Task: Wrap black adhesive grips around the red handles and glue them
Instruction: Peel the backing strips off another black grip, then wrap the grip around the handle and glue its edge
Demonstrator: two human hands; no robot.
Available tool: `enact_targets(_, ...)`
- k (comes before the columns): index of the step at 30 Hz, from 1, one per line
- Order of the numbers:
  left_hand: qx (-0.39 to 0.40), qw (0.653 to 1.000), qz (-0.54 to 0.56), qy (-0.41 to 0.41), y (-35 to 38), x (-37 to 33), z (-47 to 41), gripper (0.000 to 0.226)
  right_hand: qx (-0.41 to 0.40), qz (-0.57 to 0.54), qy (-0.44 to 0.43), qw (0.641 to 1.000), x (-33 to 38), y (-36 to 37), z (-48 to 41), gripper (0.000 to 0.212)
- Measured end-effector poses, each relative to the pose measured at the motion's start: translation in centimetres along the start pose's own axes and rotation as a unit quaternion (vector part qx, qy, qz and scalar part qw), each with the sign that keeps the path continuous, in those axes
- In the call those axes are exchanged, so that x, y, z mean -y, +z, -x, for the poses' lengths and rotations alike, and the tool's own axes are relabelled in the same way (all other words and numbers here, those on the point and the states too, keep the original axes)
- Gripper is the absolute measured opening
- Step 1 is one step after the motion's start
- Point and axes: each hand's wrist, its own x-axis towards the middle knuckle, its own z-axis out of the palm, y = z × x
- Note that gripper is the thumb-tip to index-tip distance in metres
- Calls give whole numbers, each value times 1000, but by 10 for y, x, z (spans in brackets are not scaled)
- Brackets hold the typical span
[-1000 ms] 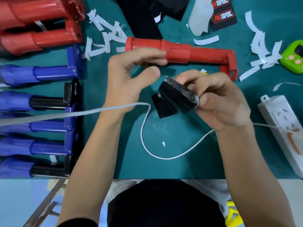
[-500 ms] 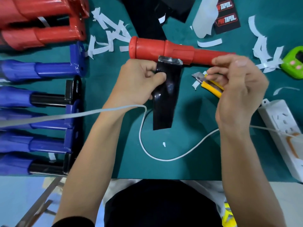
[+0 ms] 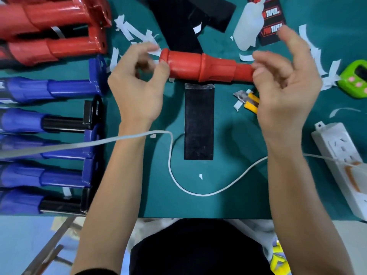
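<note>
A red handle [image 3: 202, 67] lies crosswise on the green mat [image 3: 238, 175]. Just below it a black adhesive grip strip [image 3: 199, 124] lies flat, pointing toward me, its shiny top edge close under the handle. My left hand [image 3: 137, 86] is at the handle's left end, pinching it between thumb and forefinger; the hand is blurred. My right hand [image 3: 284, 82] holds the handle's thinner right part between thumb and index finger, with its other fingers raised.
A yellow utility knife [image 3: 250, 100] lies right of the strip. Blue handles [image 3: 49, 90] and red handles [image 3: 49, 46] are stacked at the left. Also here: a white cable [image 3: 170, 155], power strip [image 3: 341, 165], green timer [image 3: 355, 76], glue bottle [image 3: 248, 26], black sheets [image 3: 178, 26] and paper scraps.
My left hand let go of the black strip, which now lies flat on the mat, and moved to the handle's left end. My right hand stayed on the handle's right part.
</note>
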Motion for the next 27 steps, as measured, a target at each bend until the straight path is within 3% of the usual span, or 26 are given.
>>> enact_targets(2,67,998,-12,9,0,10,-4,67,-21,36,-22,999,6,8,-20,44)
enact_targets(4,151,988,-17,-1,3,13,-7,87,-4,97,2,995,12,19,-44,44)
enact_targets(7,191,981,-40,-19,6,12,-9,83,58,193,42,978,13,29,-71,46)
enact_targets(11,207,977,-49,-16,2,17,-15,71,113,296,66,946,3,37,-84,16)
enact_targets(12,215,975,-50,-17,1,19,-18,69,109,301,60,946,1,39,-83,23)
enact_targets(14,231,972,-42,-19,1,23,-21,66,61,265,35,962,2,40,-78,43)
enact_targets(18,235,971,-42,-8,0,25,-23,61,21,171,-33,984,13,41,-64,50)
enact_targets(21,237,971,-40,-10,1,28,-24,60,66,114,-60,990,24,49,-60,43)
enact_targets(27,230,972,-46,-6,-1,29,-24,61,124,161,-88,975,23,52,-68,25)
